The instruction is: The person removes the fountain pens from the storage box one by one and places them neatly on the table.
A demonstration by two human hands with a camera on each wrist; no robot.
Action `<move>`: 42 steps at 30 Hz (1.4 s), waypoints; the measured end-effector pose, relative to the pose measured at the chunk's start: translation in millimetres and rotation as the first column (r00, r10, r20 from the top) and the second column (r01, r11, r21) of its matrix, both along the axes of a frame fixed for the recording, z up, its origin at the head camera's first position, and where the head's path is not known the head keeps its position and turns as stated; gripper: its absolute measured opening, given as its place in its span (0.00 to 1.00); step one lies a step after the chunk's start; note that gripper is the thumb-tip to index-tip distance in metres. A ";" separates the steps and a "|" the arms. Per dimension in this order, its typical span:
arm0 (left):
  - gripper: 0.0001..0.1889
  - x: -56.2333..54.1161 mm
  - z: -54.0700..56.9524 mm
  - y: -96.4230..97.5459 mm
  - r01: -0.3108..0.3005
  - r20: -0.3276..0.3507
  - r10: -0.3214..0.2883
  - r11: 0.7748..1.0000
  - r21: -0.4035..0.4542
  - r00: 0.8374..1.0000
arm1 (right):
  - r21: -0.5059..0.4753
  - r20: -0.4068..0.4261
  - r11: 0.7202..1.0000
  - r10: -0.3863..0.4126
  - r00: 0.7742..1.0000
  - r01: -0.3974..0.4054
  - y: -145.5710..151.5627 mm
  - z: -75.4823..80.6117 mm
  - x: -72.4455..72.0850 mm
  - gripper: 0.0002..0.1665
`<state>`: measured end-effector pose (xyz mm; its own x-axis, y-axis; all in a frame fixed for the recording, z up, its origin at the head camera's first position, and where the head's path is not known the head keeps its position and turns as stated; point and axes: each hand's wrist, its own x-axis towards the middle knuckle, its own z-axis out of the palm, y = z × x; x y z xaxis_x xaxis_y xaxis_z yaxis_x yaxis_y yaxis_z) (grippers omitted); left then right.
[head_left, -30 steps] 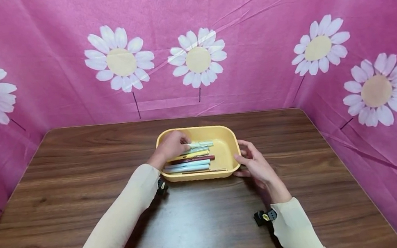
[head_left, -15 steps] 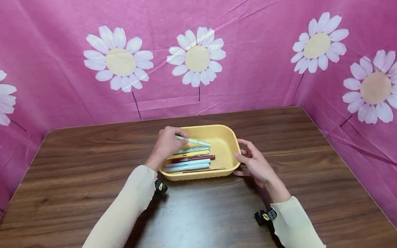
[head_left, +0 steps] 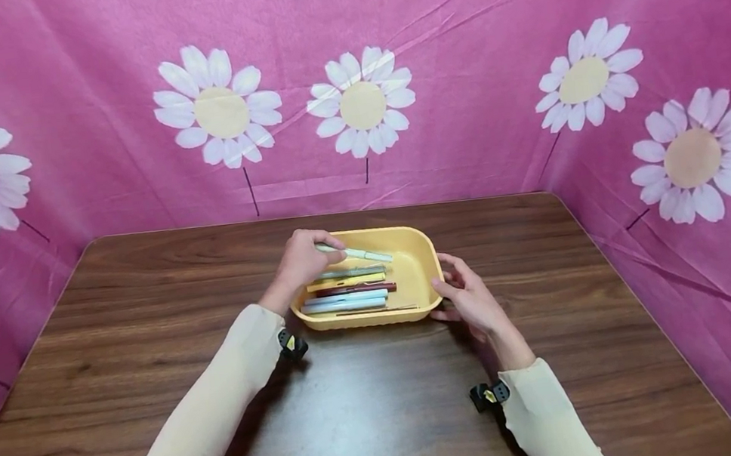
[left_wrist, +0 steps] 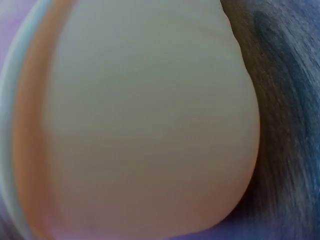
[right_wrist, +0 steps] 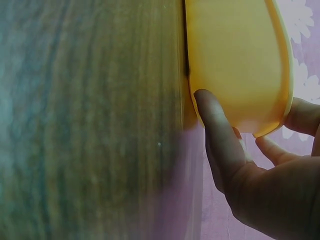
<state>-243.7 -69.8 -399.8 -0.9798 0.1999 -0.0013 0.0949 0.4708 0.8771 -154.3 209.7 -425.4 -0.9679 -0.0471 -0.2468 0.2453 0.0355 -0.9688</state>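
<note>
In the head view, my left hand (head_left: 304,258) pinches a light green pen (head_left: 367,255) at its left end. The pen slants down to the right over the back of a yellow tray (head_left: 419,282). Below it in the tray lie a teal pen (head_left: 360,271), a yellow pen (head_left: 348,282), a dark red pen (head_left: 362,289) and light blue pens (head_left: 347,303), side by side. My right hand (head_left: 473,298) holds the tray's right end, thumb at the rim and fingers round the outside. The right wrist view shows this hand (right_wrist: 270,185) against the tray's outer wall (right_wrist: 240,60).
The tray stands toward the back of a brown wooden table (head_left: 347,413). A thin stick-like item (head_left: 382,309) lies along its front inside. Pink cloth with daisies (head_left: 460,110) hangs behind and beside the table. A blurred pale surface (left_wrist: 150,110) fills most of the left wrist view.
My left hand has risen and drawn back to the left with the light green pen, which lay level among the others and now slants above them. My right hand stays at the tray's end.
</note>
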 end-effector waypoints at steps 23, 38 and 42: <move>0.09 9.8 6.3 -35.8 -0.015 -0.035 0.018 0.997 0.077 0.999 | 0.031 -0.035 0.999 0.013 0.999 -0.012 1.2 -2.1 -0.1 0.33; 0.11 10.5 5.1 -59.7 -0.102 -0.018 0.107 0.974 0.202 0.994 | 0.024 -0.033 1.000 -0.002 0.999 0.003 -1.2 0.2 0.8 0.33; 0.12 10.3 4.8 -67.1 -0.111 -0.006 0.117 0.959 0.259 0.993 | 0.024 -0.030 1.000 -0.013 0.999 0.014 -0.2 0.6 1.7 0.33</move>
